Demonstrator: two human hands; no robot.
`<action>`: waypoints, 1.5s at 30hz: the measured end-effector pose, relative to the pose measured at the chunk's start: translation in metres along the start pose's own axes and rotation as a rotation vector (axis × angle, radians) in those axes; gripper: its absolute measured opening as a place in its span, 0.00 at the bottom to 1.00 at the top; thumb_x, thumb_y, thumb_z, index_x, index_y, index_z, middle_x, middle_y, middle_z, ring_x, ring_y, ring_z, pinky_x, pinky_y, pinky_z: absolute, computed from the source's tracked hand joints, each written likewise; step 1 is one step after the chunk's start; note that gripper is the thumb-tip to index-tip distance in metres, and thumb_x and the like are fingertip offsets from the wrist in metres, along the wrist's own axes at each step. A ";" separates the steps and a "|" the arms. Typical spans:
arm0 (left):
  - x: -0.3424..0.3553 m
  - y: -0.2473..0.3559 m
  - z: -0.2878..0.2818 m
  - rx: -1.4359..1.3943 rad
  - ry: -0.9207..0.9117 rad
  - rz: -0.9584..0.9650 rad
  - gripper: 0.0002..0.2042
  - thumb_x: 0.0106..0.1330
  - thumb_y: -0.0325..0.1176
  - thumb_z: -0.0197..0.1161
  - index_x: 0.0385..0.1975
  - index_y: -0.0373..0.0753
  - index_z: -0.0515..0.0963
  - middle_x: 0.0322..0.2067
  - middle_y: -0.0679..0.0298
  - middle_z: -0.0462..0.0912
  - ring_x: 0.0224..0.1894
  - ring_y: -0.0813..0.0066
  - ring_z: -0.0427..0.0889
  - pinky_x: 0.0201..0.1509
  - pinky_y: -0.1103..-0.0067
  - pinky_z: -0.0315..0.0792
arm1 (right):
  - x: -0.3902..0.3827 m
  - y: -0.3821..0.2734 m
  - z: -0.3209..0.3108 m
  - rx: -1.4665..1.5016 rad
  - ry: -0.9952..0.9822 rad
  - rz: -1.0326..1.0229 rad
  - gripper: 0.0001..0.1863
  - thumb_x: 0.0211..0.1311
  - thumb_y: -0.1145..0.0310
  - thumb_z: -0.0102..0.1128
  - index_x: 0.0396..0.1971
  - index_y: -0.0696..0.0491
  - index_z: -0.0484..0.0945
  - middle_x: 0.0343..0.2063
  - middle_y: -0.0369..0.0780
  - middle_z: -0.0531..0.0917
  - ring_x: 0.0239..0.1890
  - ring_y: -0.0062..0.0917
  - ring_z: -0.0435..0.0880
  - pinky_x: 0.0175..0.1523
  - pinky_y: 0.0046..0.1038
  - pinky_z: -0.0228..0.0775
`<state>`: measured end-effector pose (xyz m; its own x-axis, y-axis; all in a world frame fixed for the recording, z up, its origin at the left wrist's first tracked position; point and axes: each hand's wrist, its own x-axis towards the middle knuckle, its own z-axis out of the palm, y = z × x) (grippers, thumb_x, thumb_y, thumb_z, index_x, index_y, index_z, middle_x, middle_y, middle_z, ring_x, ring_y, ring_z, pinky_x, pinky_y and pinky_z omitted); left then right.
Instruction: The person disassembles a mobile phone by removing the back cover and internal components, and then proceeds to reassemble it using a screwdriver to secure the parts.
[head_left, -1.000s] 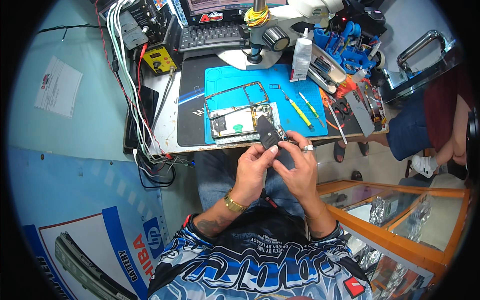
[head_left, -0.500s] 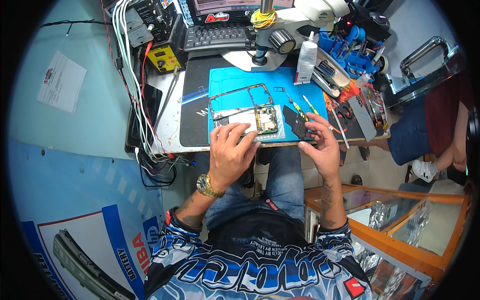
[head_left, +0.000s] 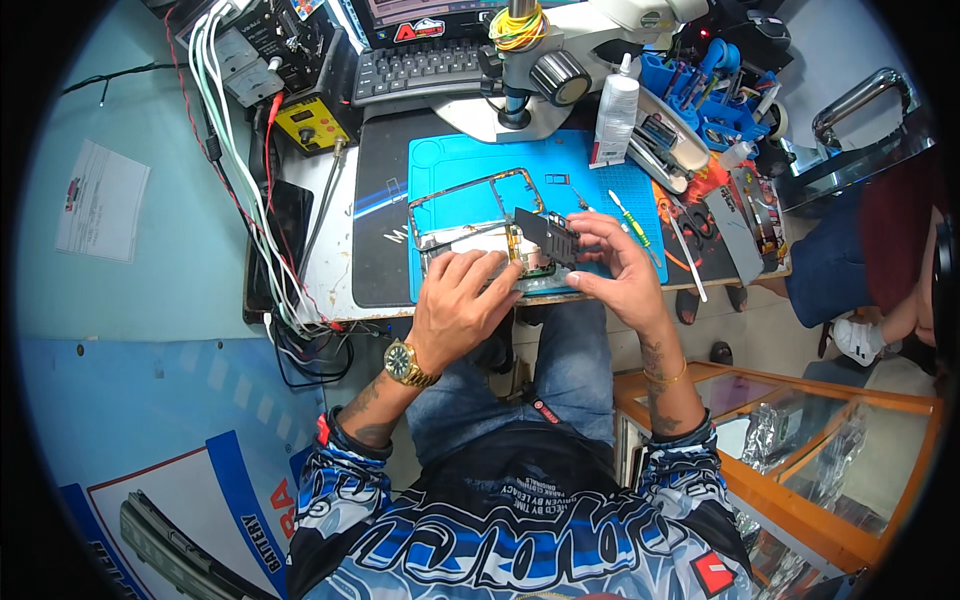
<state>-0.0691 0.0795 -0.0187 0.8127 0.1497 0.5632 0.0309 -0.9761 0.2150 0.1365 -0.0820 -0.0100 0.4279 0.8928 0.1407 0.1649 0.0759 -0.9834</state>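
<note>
An opened phone (head_left: 540, 268) lies on bubble wrap at the blue mat's near edge, its green circuit board partly exposed. My left hand (head_left: 463, 300) steadies the phone from the near side, fingers bent over it; their tips and the thumb's contact are partly hidden. Between the fingers and thumb of my right hand (head_left: 622, 272) is a thin black plastic cover (head_left: 553, 240), tilted above the board end. Behind the phone lies an empty thin phone frame (head_left: 460, 188). A small SIM tray (head_left: 558, 181) rests farther back on the mat.
A green-handled pen-like tool (head_left: 630, 220) lies right of my right hand. A white tube (head_left: 614, 115) stands beside the microscope base (head_left: 480, 120). Farther right are a tool tray (head_left: 655, 150) and a blue organizer (head_left: 728, 125). Cables (head_left: 240, 170) hang at left; a person (head_left: 850, 230) is at right.
My right hand has picked up the black cover from the mat and carried it left over the phone's board. My left hand stays at the phone.
</note>
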 end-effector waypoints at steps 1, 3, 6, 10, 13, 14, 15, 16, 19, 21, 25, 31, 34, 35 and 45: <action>-0.001 0.000 0.001 0.019 0.007 0.020 0.19 0.58 0.35 0.74 0.51 0.43 0.82 0.49 0.64 0.82 0.50 0.65 0.81 0.54 0.65 0.72 | 0.000 0.000 0.000 -0.008 -0.004 0.002 0.31 0.53 0.77 0.74 0.60 0.51 0.77 0.62 0.37 0.74 0.53 0.22 0.78 0.58 0.27 0.73; -0.001 -0.001 0.001 0.042 -0.014 0.034 0.19 0.59 0.36 0.74 0.51 0.42 0.82 0.49 0.64 0.82 0.50 0.65 0.81 0.54 0.65 0.72 | 0.000 0.000 -0.002 -0.033 -0.010 0.006 0.31 0.53 0.77 0.75 0.60 0.51 0.77 0.62 0.36 0.74 0.53 0.23 0.78 0.58 0.28 0.74; -0.001 0.001 0.001 0.070 -0.030 0.041 0.20 0.59 0.35 0.73 0.51 0.42 0.81 0.49 0.63 0.82 0.50 0.64 0.81 0.53 0.65 0.72 | 0.003 -0.006 -0.006 -0.080 -0.016 -0.002 0.32 0.52 0.77 0.75 0.60 0.50 0.77 0.62 0.37 0.75 0.53 0.24 0.78 0.57 0.28 0.74; 0.001 0.003 0.001 0.089 -0.048 0.047 0.20 0.60 0.35 0.72 0.52 0.40 0.81 0.49 0.61 0.82 0.51 0.64 0.81 0.52 0.64 0.73 | 0.010 -0.012 -0.012 -0.123 -0.024 -0.018 0.33 0.52 0.76 0.75 0.60 0.50 0.77 0.61 0.38 0.76 0.52 0.25 0.79 0.56 0.28 0.76; 0.003 0.006 0.001 0.143 -0.066 0.065 0.19 0.60 0.34 0.72 0.52 0.39 0.80 0.49 0.60 0.82 0.51 0.63 0.81 0.52 0.65 0.74 | 0.012 -0.014 -0.014 -0.149 -0.025 -0.007 0.33 0.51 0.75 0.75 0.61 0.50 0.77 0.61 0.38 0.76 0.52 0.25 0.80 0.56 0.29 0.76; 0.003 0.006 0.001 0.153 -0.074 0.078 0.19 0.60 0.34 0.72 0.52 0.38 0.80 0.49 0.60 0.82 0.51 0.63 0.81 0.51 0.65 0.74 | 0.012 -0.015 -0.015 -0.158 -0.024 -0.002 0.33 0.51 0.75 0.75 0.61 0.50 0.77 0.60 0.38 0.77 0.51 0.25 0.80 0.56 0.29 0.76; 0.002 0.005 0.001 0.163 -0.082 0.090 0.19 0.61 0.34 0.71 0.51 0.38 0.80 0.49 0.60 0.82 0.51 0.63 0.82 0.51 0.65 0.75 | 0.013 -0.016 -0.015 -0.166 -0.027 -0.003 0.33 0.51 0.75 0.75 0.61 0.50 0.77 0.60 0.38 0.77 0.51 0.26 0.80 0.56 0.29 0.76; 0.002 0.003 0.001 0.173 -0.091 0.104 0.19 0.61 0.33 0.71 0.51 0.38 0.80 0.49 0.60 0.83 0.50 0.63 0.82 0.51 0.66 0.75 | 0.013 -0.018 -0.016 -0.175 -0.029 -0.005 0.34 0.51 0.75 0.75 0.61 0.50 0.77 0.60 0.38 0.77 0.51 0.26 0.80 0.56 0.29 0.76; 0.000 -0.006 0.001 0.092 -0.049 0.129 0.18 0.61 0.32 0.70 0.51 0.37 0.81 0.49 0.59 0.84 0.49 0.63 0.83 0.50 0.66 0.76 | 0.013 -0.018 -0.017 -0.178 -0.028 -0.003 0.34 0.51 0.75 0.75 0.61 0.50 0.77 0.60 0.38 0.77 0.51 0.26 0.81 0.56 0.29 0.76; 0.000 -0.006 0.001 0.104 -0.034 0.122 0.17 0.61 0.31 0.70 0.50 0.37 0.81 0.48 0.59 0.84 0.49 0.63 0.84 0.49 0.67 0.77 | 0.014 -0.018 -0.017 -0.175 -0.027 -0.005 0.34 0.51 0.75 0.75 0.61 0.50 0.77 0.60 0.39 0.77 0.52 0.26 0.81 0.56 0.29 0.76; 0.001 -0.002 0.002 0.130 -0.023 0.117 0.18 0.60 0.30 0.70 0.51 0.38 0.81 0.48 0.60 0.84 0.48 0.64 0.84 0.48 0.67 0.77 | 0.011 -0.015 -0.017 -0.166 -0.026 -0.006 0.34 0.51 0.75 0.75 0.62 0.50 0.77 0.60 0.39 0.77 0.52 0.27 0.81 0.56 0.29 0.76; -0.003 0.002 0.004 0.170 -0.063 0.103 0.21 0.59 0.30 0.69 0.54 0.37 0.81 0.50 0.59 0.83 0.50 0.62 0.83 0.51 0.64 0.76 | 0.012 -0.016 -0.018 -0.186 -0.060 -0.001 0.35 0.51 0.77 0.74 0.63 0.50 0.76 0.61 0.39 0.76 0.53 0.26 0.80 0.57 0.30 0.75; -0.006 0.012 0.006 0.245 -0.075 0.054 0.21 0.59 0.30 0.68 0.54 0.36 0.81 0.51 0.57 0.83 0.52 0.60 0.82 0.52 0.63 0.75 | 0.012 -0.014 -0.019 -0.191 -0.042 -0.014 0.34 0.51 0.75 0.74 0.62 0.49 0.77 0.61 0.40 0.77 0.52 0.27 0.81 0.56 0.30 0.76; -0.007 0.013 0.007 0.249 -0.076 0.059 0.21 0.60 0.30 0.68 0.54 0.36 0.81 0.51 0.56 0.83 0.52 0.59 0.81 0.52 0.63 0.75 | 0.012 -0.014 -0.019 -0.193 -0.039 -0.018 0.34 0.51 0.75 0.74 0.62 0.49 0.77 0.61 0.40 0.77 0.51 0.27 0.81 0.56 0.30 0.76; -0.001 0.013 0.005 0.294 -0.129 0.115 0.18 0.63 0.31 0.64 0.52 0.35 0.80 0.50 0.57 0.81 0.54 0.61 0.80 0.53 0.64 0.73 | 0.018 -0.031 -0.011 -0.405 -0.139 -0.065 0.36 0.49 0.74 0.73 0.63 0.48 0.76 0.59 0.40 0.77 0.52 0.31 0.80 0.55 0.31 0.75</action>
<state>-0.0663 0.0655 -0.0201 0.8867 0.0328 0.4611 0.0855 -0.9919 -0.0939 0.1490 -0.0735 0.0246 0.2859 0.9453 0.1569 0.5349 -0.0216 -0.8447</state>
